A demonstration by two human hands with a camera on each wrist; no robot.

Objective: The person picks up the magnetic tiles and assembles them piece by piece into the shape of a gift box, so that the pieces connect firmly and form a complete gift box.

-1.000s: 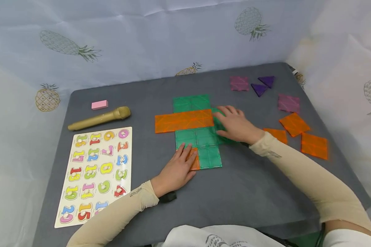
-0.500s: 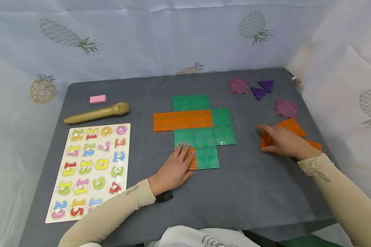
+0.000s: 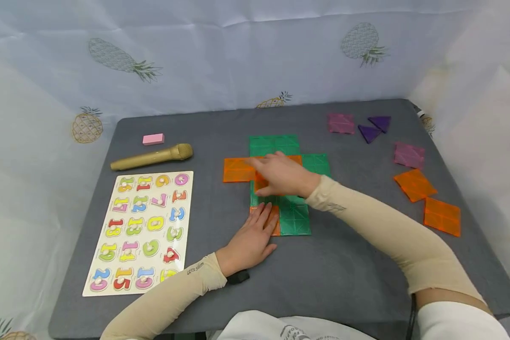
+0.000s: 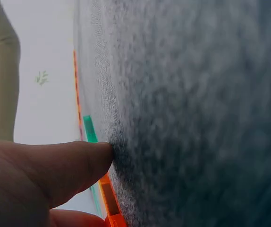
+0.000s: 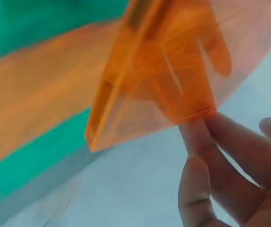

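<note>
Translucent green magnetic tiles [image 3: 295, 220] lie flat in a joined pattern mid-table, with a row of orange tiles [image 3: 237, 170] across them. My left hand [image 3: 247, 245] rests with extended fingers on an orange tile [image 3: 276, 229] at the pattern's near left corner. In the left wrist view, the thumb [image 4: 79, 165] touches the grey cloth beside the tile edges. Over the pattern, my right hand [image 3: 286, 175] holds a square orange magnetic tile [image 5: 140, 99]. That tile is tilted above the others in the right wrist view, its far edges cut off by the frame.
A wooden number puzzle board [image 3: 146, 236], a gold microphone [image 3: 153, 157] and a pink block [image 3: 153, 139] lie left. On the right are two loose orange tiles [image 3: 442, 216], two pink tiles [image 3: 341, 123] and two purple triangles [image 3: 369, 133].
My right hand went from the pattern to the loose orange tiles at the right, took one and brought it back over the pattern. My left hand stayed in place.
</note>
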